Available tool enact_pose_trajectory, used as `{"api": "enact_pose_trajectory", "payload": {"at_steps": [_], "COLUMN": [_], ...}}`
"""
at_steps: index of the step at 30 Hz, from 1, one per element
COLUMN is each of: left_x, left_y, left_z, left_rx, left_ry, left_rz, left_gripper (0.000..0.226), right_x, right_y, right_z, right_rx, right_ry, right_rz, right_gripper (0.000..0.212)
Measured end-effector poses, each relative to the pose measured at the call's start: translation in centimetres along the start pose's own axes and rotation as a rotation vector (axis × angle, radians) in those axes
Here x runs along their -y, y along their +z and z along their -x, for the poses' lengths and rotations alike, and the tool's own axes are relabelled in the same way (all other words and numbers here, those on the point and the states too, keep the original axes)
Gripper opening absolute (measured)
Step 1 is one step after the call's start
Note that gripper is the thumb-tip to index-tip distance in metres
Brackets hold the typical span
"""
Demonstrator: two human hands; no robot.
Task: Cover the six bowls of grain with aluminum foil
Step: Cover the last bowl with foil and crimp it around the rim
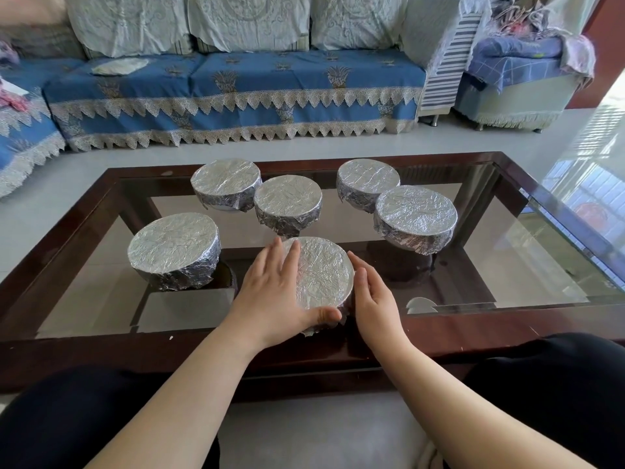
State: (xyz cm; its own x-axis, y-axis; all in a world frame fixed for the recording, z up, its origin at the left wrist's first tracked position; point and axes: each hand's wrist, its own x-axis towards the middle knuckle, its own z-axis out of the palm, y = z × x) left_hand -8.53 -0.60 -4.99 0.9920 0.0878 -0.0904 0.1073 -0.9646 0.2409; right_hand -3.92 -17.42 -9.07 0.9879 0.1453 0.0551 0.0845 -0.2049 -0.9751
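A person seated at the near edge of a glass-topped coffee table (507, 301) finishes wrapping the last of six bowls of grain in aluminum foil. The nearest bowl (324, 275) sits at the middle of the near edge, between both hands. The left hand (274, 292) lies spread over the left part of the foil top, fingers straight and thumb pressed along the near rim — apparently smoothing the sheet down so it hugs the bowl. The right hand (373, 299) stands on edge against the bowl's right side, fingers extended and pressing the foil skirt inward; neither hand is curled round anything.

Five other foil-covered bowls stand further back: one toward the left edge (174, 248), two close together left of centre (226, 182) (287, 201), and two overlapping in view toward the right (368, 179) (416, 214). All look tightly sealed, their foil crimped below the rims, so the task appears almost complete — only this final tuck seems to remain. A small scrap of foil (421, 304) lies on the glass near the right hand. A sofa with a blue cover (236, 89) lines the far wall.
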Motion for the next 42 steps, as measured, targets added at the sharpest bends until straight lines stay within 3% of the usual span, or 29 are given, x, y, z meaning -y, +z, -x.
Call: {"api": "enact_pose_trajectory", "payload": {"at_steps": [4,8,19,31,37,42], "left_x": [-0.2,-0.7,-0.6,-0.6,-0.5,-0.6], "left_y": [0.0,-0.2,0.2,0.4,0.5,0.6], "left_z": [0.0,0.2,0.1,0.0,-0.1,-0.1], "left_rx": [-0.026,-0.021,-0.064,-0.071,-0.076,-0.085], "left_ry": [-0.022,-0.037,-0.046,-0.067,-0.074,-0.074], "left_rz": [0.001,-0.021,-0.02,-0.012,-0.011,-0.011], "left_gripper": [0.149,0.136,0.137,0.133,0.132,0.132], "right_x": [-0.2,-0.3,0.0,0.3,0.3,-0.1], "right_y": [0.1,0.3,0.2,-0.2,-0.3,0.3], "right_z": [-0.4,-0.8,-1.8,-4.3,-4.5,-4.3], "right_rx": [-0.007,-0.032,-0.027,0.13,0.13,0.022], "right_ry": [0.044,0.111,0.154,0.19,0.167,0.172], "right_rz": [0.051,0.084,0.156,0.335,0.337,0.19], "right_gripper": [0.029,0.013,0.021,0.023,0.018,0.008]}}
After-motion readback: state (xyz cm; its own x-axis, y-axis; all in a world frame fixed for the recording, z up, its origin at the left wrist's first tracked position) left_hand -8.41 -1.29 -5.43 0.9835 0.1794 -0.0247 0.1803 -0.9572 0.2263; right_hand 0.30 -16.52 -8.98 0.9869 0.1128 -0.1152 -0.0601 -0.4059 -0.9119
